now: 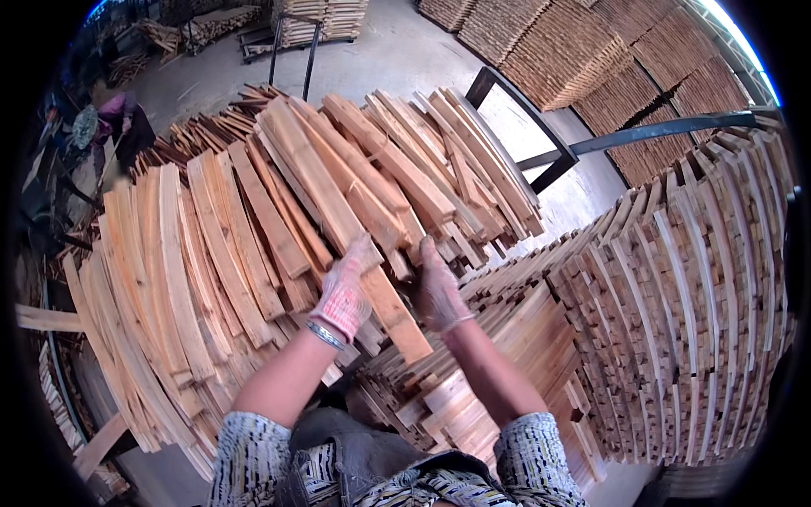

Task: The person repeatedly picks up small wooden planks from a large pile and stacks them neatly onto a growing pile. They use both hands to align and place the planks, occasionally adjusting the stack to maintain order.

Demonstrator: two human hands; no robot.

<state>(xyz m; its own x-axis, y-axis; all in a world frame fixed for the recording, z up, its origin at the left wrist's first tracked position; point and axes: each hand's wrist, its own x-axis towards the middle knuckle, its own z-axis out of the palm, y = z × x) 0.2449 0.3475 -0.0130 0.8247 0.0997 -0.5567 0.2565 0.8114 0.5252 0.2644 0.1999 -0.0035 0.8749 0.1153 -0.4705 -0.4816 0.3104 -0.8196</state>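
Observation:
My left hand (345, 296), in a white and pinkish work glove, is closed round the near end of a long wooden board (308, 182). That board lies slanting across the top of a wide pile of rough boards (224, 245). Below the hand another board (397, 317) sticks out of the pile toward me. My right hand (441, 291), gloved the same way, is at the board ends just right of it. Its thumb points up beside a board's end, while its other fingers are mostly hidden in shadow.
Stacked boards (498, 363) stand low at my right, next to a tall stack of sawn strips (676, 313). A dark metal frame (549, 156) rises beyond the pile. Large wood stacks (566, 55) fill the far right. Another person (122, 127) is at the far left.

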